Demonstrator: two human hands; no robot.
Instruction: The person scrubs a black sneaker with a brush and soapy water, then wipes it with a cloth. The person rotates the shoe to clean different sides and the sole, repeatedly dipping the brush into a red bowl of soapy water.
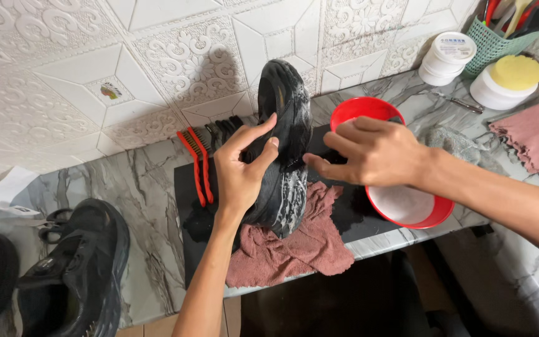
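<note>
Far left, at 8 o'clock: second black shoe lying on the marbled surface, with a pair of black-handled scissors just behind it and a white paper scrap at 9 o'clock.

Left of centre: black mat on the surface, carrying two red-handled brushes side by side, and further dark brushes against the embossed white wall. A small coloured sticker sits on a wall tile at 10 o'clock.

Centre: left hand wrapped around the black shoe, fingers spread over its side, holding it upright on its heel end, sole wet and foamy. The shoe rests on a crumpled dusty-pink cloth at 6 o'clock.

Right of centre: right hand, fingers curled and narrow, fingertips touching the shoe's side; whether they pinch anything I cannot tell. Behind and below it, a red bowl with a whitish inside; contents unclear.

Right, at 2 o'clock: a grey cloth and a metal tool on the surface. Round white tub with a printed label on its lid; a second white tub topped by a yellow sponge. Green mesh basket holding handled utensils, red and pale. A pink cloth at 3 o'clock.
</note>
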